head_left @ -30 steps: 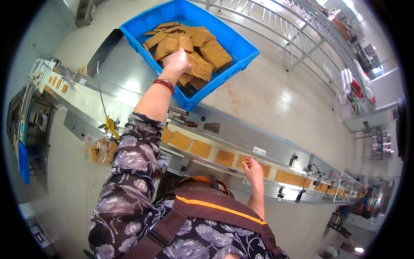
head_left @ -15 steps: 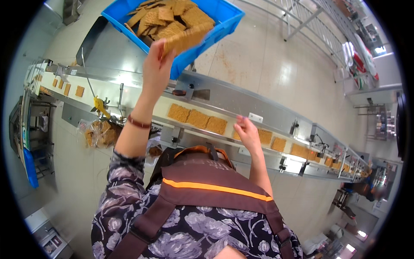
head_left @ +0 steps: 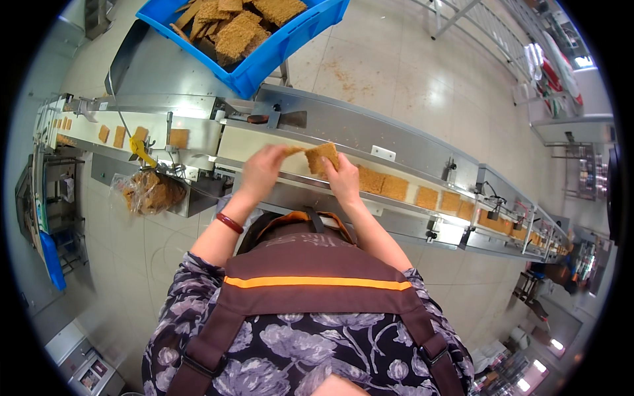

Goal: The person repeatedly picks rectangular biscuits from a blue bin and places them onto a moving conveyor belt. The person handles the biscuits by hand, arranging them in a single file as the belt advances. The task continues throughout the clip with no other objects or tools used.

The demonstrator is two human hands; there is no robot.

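Note:
Over the pale conveyor belt [head_left: 239,142] both of my hands work close together. My right hand [head_left: 344,181] grips a square, grainy brown cracker [head_left: 323,157], thumb on its face. A smaller-looking brown piece [head_left: 294,150] sticks out from the fingers of my left hand [head_left: 262,173], which is somewhat blurred; it comes up close to the square one, and I cannot tell whether they touch. Just right of my hands, more brown crackers [head_left: 394,187] lie flat in a row on the belt. A blue crate [head_left: 246,74] heaped with such crackers [head_left: 239,36] stands beyond the belt.
Metal rails [head_left: 310,109] border the belt. To the left are a yellow fitting [head_left: 141,152] and a clear plastic bag [head_left: 153,191] of brown pieces below it. More crackers [head_left: 119,136] lie on the left belt. A tubular metal railing [head_left: 456,16] stands far right; crumbs dot the floor.
My left hand has come down from the crate to the belt with a cracker piece. My right hand has moved left and now grips a square cracker. The view has shifted slightly.

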